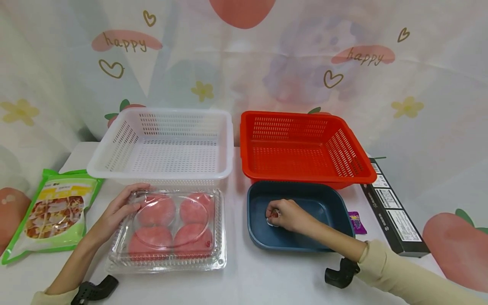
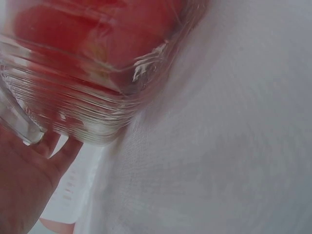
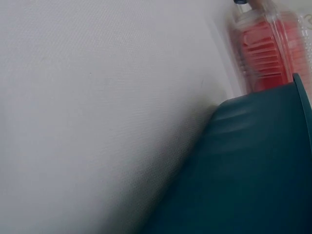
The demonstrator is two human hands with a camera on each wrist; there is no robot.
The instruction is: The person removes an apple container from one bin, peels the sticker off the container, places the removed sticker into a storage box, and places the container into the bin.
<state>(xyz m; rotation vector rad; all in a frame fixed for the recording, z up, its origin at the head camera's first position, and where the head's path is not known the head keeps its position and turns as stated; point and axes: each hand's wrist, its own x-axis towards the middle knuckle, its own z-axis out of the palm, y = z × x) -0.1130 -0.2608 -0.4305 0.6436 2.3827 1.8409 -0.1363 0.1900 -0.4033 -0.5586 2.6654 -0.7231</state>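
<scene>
A clear plastic clamshell box (image 1: 164, 271) holds several round, reddish-pink fruits (image 1: 156, 210). My left hand (image 1: 118, 212) grips its back left corner, one digit lying over the lid and another along the back edge. In the left wrist view, fingers (image 2: 66, 153) reach under the box's rim against its ribbed wall. Over the floor of a dark blue basin (image 1: 301, 243), my right hand (image 1: 288, 214) pinches a small brownish thing with a whitish edge (image 1: 273, 215). Curled fingers cover most of it, and I cannot tell its kind. The right wrist view shows only the basin's outer wall (image 3: 253, 161).
Behind stand a white perforated basket (image 1: 171, 174) and a red one (image 1: 305, 171). A green food packet (image 1: 57, 212) lies at the left. To the basin's right are a small purple packet (image 1: 357, 223) and a long black box (image 1: 394, 207). A patterned curtain (image 1: 244, 63) hangs behind.
</scene>
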